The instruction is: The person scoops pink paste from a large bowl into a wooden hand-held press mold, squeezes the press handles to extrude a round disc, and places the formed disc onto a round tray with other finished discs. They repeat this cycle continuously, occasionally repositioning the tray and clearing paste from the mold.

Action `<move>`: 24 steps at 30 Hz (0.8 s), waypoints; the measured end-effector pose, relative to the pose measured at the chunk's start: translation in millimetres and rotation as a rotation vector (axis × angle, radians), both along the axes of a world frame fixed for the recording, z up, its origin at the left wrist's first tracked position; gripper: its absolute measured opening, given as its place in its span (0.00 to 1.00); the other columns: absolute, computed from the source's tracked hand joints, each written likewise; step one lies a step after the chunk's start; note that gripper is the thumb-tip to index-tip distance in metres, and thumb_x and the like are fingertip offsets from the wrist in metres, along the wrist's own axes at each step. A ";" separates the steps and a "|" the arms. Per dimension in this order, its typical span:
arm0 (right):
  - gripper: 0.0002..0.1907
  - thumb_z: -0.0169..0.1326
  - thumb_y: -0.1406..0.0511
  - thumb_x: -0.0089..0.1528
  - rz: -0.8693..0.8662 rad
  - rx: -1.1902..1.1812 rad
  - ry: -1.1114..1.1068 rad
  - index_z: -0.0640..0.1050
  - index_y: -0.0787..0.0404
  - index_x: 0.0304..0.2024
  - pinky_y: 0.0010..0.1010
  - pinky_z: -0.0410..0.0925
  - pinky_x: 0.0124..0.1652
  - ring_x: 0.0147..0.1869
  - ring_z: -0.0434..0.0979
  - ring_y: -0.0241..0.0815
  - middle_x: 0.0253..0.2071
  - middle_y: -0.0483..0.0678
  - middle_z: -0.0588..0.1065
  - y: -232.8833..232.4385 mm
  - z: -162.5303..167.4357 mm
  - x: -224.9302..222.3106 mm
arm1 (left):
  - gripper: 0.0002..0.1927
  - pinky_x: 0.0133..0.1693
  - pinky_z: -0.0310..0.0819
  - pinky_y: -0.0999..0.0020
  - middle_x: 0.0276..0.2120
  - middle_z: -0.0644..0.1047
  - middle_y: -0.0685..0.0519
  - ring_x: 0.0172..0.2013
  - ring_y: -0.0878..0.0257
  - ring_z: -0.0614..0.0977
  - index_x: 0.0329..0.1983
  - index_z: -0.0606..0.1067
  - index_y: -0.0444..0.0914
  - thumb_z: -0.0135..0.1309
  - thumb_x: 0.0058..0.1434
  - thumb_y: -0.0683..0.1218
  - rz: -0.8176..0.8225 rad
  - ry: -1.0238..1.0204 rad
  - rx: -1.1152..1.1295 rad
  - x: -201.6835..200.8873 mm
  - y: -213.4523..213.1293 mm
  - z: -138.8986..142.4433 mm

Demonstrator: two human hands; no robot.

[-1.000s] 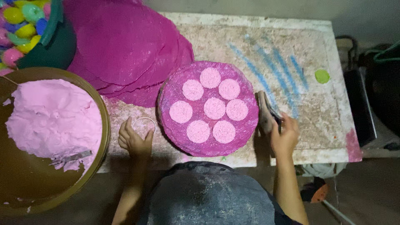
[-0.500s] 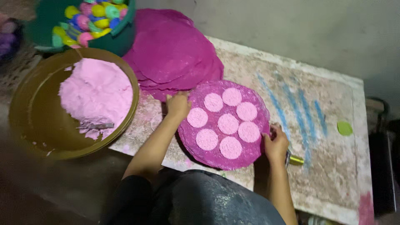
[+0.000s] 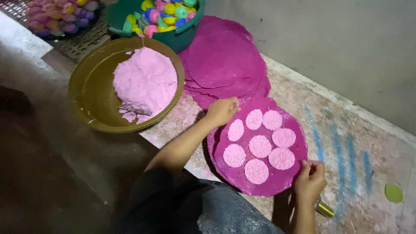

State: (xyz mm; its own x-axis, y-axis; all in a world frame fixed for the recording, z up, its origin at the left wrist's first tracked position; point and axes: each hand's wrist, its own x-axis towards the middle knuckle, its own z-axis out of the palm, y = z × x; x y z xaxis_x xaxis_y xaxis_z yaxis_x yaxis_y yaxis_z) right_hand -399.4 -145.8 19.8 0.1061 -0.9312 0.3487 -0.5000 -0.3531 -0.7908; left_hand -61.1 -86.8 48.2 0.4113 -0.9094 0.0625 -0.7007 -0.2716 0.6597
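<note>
A round magenta sheet [image 3: 260,184] lies on the stone table [image 3: 368,212], carrying several pale pink flat discs [image 3: 260,146]. My left hand [image 3: 221,112] grips the sheet's far left rim, fingers curled over the edge. My right hand [image 3: 310,182] pinches the near right rim. A short brass-coloured metal tube [image 3: 324,209] lies on the table just beside my right wrist.
A stack of larger magenta sheets [image 3: 225,60] lies behind. To the left, a brass-coloured bowl [image 3: 82,78] holds pink dough [image 3: 145,80]. A green bowl [image 3: 177,40] of coloured pieces stands beyond it. Blue streaks [image 3: 342,147] and a green disc [image 3: 393,193] mark the table's right side.
My left hand has come up from the table edge onto the sheet's far rim. My right hand has shifted to the sheet's near rim, and the metal tube now lies by the wrist.
</note>
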 end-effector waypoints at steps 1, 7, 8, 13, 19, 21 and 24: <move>0.07 0.59 0.68 0.71 0.055 0.004 -0.060 0.74 0.66 0.41 0.29 0.68 0.40 0.38 0.75 0.36 0.35 0.50 0.77 -5.3 0.9 -4.7 | 0.09 0.30 0.74 0.61 0.23 0.77 0.54 0.24 0.63 0.77 0.40 0.76 0.45 0.54 0.69 0.53 -0.026 -0.008 0.043 -4.0 -7.1 5.6; 0.07 0.57 0.69 0.70 0.123 0.026 -0.247 0.73 0.65 0.39 0.22 0.63 0.38 0.38 0.67 0.29 0.35 0.42 0.73 -61.4 33.4 -102.2 | 0.06 0.25 0.68 0.68 0.20 0.77 0.58 0.20 0.68 0.74 0.37 0.76 0.39 0.56 0.66 0.47 -0.272 0.313 -0.112 -67.5 -71.2 49.7; 0.07 0.57 0.69 0.69 0.085 0.003 -0.215 0.73 0.65 0.39 0.22 0.64 0.37 0.37 0.69 0.30 0.34 0.42 0.73 -71.6 43.0 -122.5 | 0.06 0.24 0.63 0.67 0.20 0.74 0.57 0.21 0.68 0.70 0.39 0.75 0.39 0.57 0.67 0.46 -0.304 0.384 -0.139 -82.5 -86.8 56.0; 0.08 0.61 0.69 0.65 -0.195 -0.085 0.065 0.74 0.65 0.35 0.28 0.63 0.32 0.31 0.65 0.33 0.26 0.46 0.69 -110.6 85.4 -217.7 | 0.08 0.25 0.67 0.67 0.21 0.73 0.56 0.22 0.68 0.73 0.36 0.73 0.37 0.57 0.67 0.46 -0.478 0.478 -0.190 -180.1 -164.8 69.1; 0.04 0.57 0.69 0.65 -0.364 -0.134 0.151 0.76 0.64 0.36 0.34 0.70 0.36 0.33 0.79 0.44 0.30 0.54 0.78 -173.9 105.3 -280.4 | 0.07 0.34 0.75 0.59 0.27 0.81 0.48 0.29 0.56 0.81 0.38 0.77 0.40 0.55 0.67 0.48 -0.468 0.276 -0.313 -301.4 -253.2 70.0; 0.03 0.54 0.70 0.65 -0.339 -0.223 0.143 0.76 0.65 0.37 0.36 0.72 0.39 0.39 0.83 0.49 0.34 0.55 0.80 -194.7 110.1 -295.1 | 0.09 0.38 0.75 0.54 0.31 0.82 0.45 0.34 0.50 0.83 0.39 0.78 0.41 0.56 0.67 0.51 -0.432 0.184 -0.268 -329.9 -279.0 74.9; 0.02 0.53 0.71 0.66 -0.420 -0.241 0.108 0.76 0.65 0.39 0.41 0.73 0.42 0.42 0.83 0.54 0.36 0.57 0.80 -219.8 107.8 -310.6 | 0.11 0.42 0.75 0.49 0.36 0.82 0.46 0.41 0.46 0.83 0.43 0.78 0.44 0.56 0.63 0.53 -0.363 0.124 -0.116 -355.8 -311.7 79.6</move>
State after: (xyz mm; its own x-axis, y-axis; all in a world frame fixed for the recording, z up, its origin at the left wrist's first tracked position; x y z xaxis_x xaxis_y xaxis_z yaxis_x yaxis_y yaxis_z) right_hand -710.0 -365.6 127.6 -0.2132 -0.7955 0.5672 -0.7130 -0.2702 -0.6471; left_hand -416.9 -398.5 127.8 0.0752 -0.9868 0.1433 -0.6503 0.0604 0.7573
